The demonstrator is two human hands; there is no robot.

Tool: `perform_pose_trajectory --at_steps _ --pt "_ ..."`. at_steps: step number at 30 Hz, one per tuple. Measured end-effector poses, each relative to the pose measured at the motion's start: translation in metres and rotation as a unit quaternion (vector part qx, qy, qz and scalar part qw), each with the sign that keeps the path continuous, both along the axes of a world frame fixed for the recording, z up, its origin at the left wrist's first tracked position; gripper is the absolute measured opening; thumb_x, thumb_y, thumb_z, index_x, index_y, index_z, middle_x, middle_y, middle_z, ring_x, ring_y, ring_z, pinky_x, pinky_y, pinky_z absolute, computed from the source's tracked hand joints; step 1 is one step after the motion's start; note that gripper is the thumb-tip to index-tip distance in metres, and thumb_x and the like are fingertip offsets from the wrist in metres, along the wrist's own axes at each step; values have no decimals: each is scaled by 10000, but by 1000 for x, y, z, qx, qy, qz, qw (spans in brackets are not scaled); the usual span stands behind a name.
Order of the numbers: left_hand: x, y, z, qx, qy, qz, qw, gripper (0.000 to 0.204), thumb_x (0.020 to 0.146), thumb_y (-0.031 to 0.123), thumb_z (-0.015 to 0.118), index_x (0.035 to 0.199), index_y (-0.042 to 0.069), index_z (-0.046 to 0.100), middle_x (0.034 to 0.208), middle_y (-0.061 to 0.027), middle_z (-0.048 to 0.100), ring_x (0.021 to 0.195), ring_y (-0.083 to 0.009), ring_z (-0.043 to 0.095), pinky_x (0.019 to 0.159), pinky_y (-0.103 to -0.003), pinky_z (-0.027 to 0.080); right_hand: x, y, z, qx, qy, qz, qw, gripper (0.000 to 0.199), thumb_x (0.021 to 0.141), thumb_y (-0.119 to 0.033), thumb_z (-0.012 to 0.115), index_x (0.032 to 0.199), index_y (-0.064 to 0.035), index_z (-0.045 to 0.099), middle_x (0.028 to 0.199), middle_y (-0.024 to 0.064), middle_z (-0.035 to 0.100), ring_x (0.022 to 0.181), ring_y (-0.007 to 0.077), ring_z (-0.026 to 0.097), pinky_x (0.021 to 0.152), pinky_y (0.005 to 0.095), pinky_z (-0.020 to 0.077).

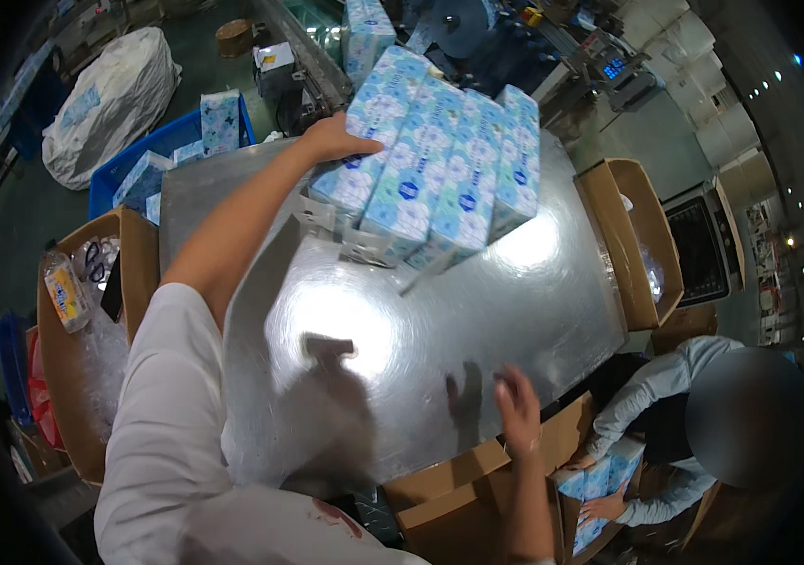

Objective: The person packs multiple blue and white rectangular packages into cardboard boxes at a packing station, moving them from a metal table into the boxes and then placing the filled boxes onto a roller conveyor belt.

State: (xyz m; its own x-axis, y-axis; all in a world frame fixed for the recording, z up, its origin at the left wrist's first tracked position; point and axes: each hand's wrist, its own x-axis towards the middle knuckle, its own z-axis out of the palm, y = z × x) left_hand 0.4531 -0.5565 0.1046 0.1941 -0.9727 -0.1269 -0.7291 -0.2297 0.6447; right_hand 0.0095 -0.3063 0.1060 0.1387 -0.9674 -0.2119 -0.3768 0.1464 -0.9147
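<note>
Flowered packs (418,168): row of four on worktop (421,330), touching left hand (338,139), to right of its fingers; those partly hidden, grip cannot be told. Right hand (520,414): empty, fingers loosely spread. Handling: light, even side pressure probably best. Labels: dark-blue emblem, small lettering.

4 packs (424,155) lie side by side on a table (534,301), carton (143,254) at its left, bin (101,186) behind that, another carton (609,240) at right
</note>
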Motion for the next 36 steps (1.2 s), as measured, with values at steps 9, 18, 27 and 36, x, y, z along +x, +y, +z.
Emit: perform_pose_trajectory --at_steps 9,18,27,36 --pt "3 1 -51 193 451 -41 871 737 718 449 544 1341 123 324 1190 -136 514 1011 -234 550 772 -370 446 106 -256 -42 164 -279 -48 945 314 816 -240 590 1020 -8 538 962 74 596 863 166 583 734 312 479" --pt "-39 250 -48 154 350 -171 908 876 790 502 549 1372 -3 133 1303 -254 361 1200 -358 369 983 -407 322 4 -35 -13 235 -43 123 963 570 765 -203 664 1216 52 426 1120 81 532 1002 181 505 881 331 396" --pt "-72 249 -69 211 568 -88 791 963 717 480 633 1386 15 120 1307 -220 367 1206 -318 369 983 -412 315 4 -25 -50 302 -319 -15 898 631 770 -392 627 1204 24 434 1106 150 549 990 222 547 807 347 469" --pt "-146 308 51 90 439 -252 858 867 605 466 752 1238 -20 412 1163 -144 514 1055 -248 499 902 -355 397 -72 71 43 29 -429 -10 903 601 686 -178 701 1188 25 440 1104 124 532 1002 231 533 843 350 460"
